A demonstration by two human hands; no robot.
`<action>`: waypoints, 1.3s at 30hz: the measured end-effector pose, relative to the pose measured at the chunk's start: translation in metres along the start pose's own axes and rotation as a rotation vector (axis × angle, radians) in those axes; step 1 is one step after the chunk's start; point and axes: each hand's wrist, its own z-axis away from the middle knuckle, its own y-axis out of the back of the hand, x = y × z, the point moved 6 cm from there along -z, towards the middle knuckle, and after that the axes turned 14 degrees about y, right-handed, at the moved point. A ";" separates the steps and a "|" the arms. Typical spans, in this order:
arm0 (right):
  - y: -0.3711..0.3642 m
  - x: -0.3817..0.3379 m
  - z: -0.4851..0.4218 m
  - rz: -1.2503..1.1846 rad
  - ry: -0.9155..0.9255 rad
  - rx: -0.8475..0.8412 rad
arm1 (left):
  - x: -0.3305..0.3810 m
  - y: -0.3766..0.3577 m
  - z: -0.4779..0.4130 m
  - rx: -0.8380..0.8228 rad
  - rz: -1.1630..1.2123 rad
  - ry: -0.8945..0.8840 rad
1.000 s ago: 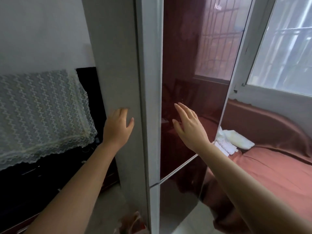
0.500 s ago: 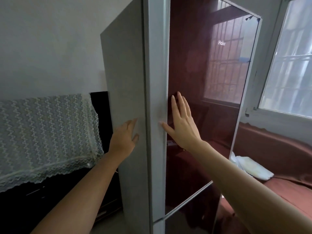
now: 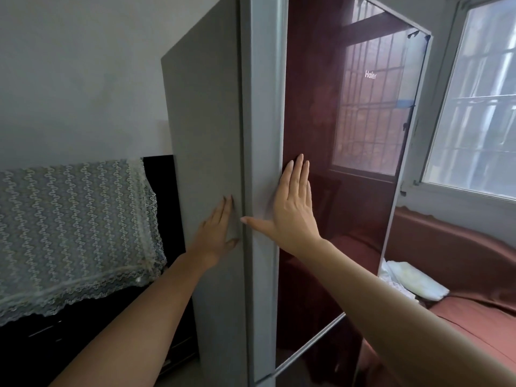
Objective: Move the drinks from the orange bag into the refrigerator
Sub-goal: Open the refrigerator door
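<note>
The refrigerator [image 3: 206, 121] fills the middle of the view, with a grey side panel and a glossy dark red upper door [image 3: 329, 113] that is closed. My left hand [image 3: 219, 233] lies flat on the grey side, fingertips at the front corner edge. My right hand [image 3: 291, 210] is pressed flat on the left edge of the red door, fingers spread upward and thumb across the grey door frame. Neither hand holds anything. A seam low down separates the upper door from a lower red door [image 3: 315, 367]. The orange bag and the drinks are out of view.
A dark cabinet [image 3: 55, 344] draped with a white lace cloth [image 3: 72, 222] stands left of the refrigerator. A bed with a reddish-brown cover [image 3: 480, 325] and a pale folded cloth [image 3: 416, 283] lies on the right, under a barred window [image 3: 480, 113].
My right hand slid left across the red door to its left edge. My left hand moved right to the fridge's front corner. The view tilted up, showing the fridge's top.
</note>
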 end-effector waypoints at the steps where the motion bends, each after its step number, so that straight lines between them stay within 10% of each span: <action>1: -0.001 -0.001 -0.001 0.002 -0.015 0.006 | 0.000 0.000 0.000 -0.002 0.003 -0.004; 39: 0.035 0.010 0.041 -0.105 0.031 0.005 | 0.010 0.005 0.018 -0.046 0.063 0.076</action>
